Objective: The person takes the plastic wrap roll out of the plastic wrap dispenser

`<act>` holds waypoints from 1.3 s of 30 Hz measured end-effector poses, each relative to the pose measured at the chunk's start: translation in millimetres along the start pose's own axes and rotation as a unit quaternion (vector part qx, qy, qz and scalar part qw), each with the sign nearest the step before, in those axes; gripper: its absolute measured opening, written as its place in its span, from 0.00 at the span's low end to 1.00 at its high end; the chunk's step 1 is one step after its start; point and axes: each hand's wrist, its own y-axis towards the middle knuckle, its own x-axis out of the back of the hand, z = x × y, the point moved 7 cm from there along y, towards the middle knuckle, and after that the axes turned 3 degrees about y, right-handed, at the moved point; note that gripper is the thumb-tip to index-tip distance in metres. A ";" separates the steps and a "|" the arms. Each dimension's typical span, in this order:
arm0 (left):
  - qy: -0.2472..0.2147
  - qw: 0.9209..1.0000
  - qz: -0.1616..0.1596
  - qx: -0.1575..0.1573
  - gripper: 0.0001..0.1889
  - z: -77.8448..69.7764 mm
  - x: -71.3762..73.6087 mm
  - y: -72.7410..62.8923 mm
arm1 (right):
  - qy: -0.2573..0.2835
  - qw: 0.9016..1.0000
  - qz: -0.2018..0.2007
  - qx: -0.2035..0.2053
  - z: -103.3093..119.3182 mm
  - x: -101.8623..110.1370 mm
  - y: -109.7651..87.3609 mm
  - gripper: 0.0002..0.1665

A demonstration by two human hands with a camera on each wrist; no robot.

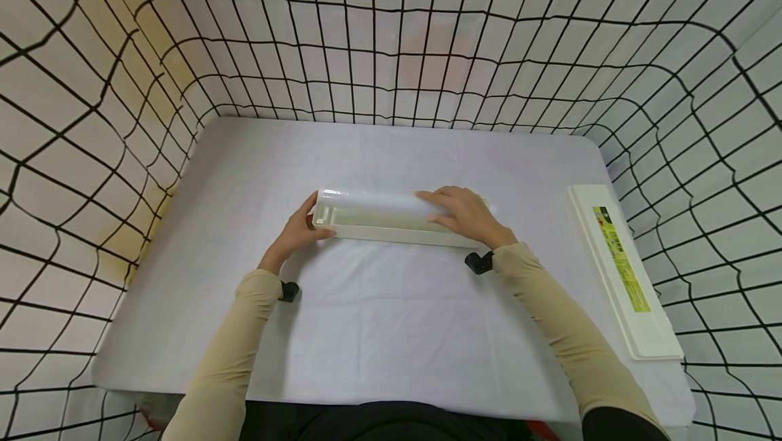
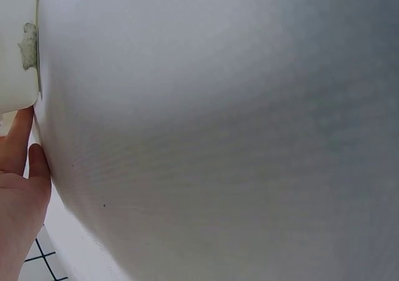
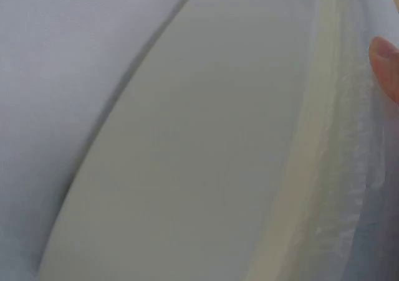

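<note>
A long white cling film dispenser box (image 1: 397,233) lies lidless across the middle of the table, with a shiny roll of cling film (image 1: 373,202) along its back. My left hand (image 1: 298,229) grips the box's left end, thumb at the front corner and fingers round the far side. In the left wrist view, fingers show beside the box's white end (image 2: 15,57). My right hand (image 1: 469,214) rests over the right part of the roll with its fingers extended. The right wrist view shows the box's front wall (image 3: 181,138), wrinkled film (image 3: 349,187) and one fingertip (image 3: 385,60).
A long white lid (image 1: 647,319) with a yellow-green label (image 1: 620,258) lies lengthwise at the table's right edge. Black wire mesh (image 1: 391,34) surrounds the white-covered table (image 1: 379,332) at the back and both sides.
</note>
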 end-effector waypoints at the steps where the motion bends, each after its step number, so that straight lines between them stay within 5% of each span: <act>1: 0.001 1.000 -0.002 -0.003 0.52 2.7 -0.1 0.8 | -0.003 1.000 -0.002 -0.005 -0.1 2.5 -0.3 0.31; 8: 0.017 0.999 -0.017 -0.030 0.53 13.3 -0.2 4.5 | -0.032 0.999 -0.025 -0.032 -2.5 19.3 -4.9 0.32; 16: 0.006 1.000 -0.009 0.004 0.54 16.9 -0.4 7.1 | -0.064 0.995 -0.055 -0.048 -7.2 29.7 -12.8 0.31; 23: 0.012 1.000 -0.010 0.002 0.53 16.3 -0.6 8.3 | -0.080 0.991 -0.076 -0.071 -13.4 38.1 -21.9 0.31; 39: 0.017 1.000 -0.010 0.001 0.54 17.2 -1.5 7.9 | -0.082 0.974 -0.102 -0.187 -41.2 55.1 -57.2 0.32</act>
